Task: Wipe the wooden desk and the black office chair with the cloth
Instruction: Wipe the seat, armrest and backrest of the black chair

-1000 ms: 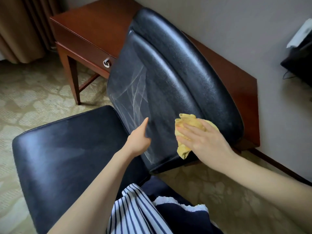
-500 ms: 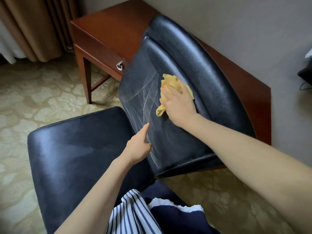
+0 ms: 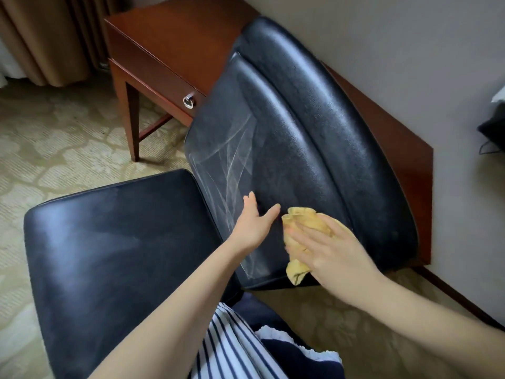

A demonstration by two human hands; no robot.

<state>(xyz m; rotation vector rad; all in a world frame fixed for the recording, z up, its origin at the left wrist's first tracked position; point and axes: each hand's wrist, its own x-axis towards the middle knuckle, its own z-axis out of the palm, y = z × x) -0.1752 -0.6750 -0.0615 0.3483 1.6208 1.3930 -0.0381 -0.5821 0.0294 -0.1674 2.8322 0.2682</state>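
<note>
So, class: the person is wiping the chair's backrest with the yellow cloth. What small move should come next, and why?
Probably slide the right hand, which presses the yellow cloth flat on the lower backrest, leftward across the pale streaks. Those marks show on the left part of the backrest. The left hand rests open beside the cloth on that patch, so it would likely need to shift aside.

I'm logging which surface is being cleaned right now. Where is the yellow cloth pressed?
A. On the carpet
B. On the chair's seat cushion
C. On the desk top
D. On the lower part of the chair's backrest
D: the right hand presses the yellow cloth flat against the lower backrest.
</note>
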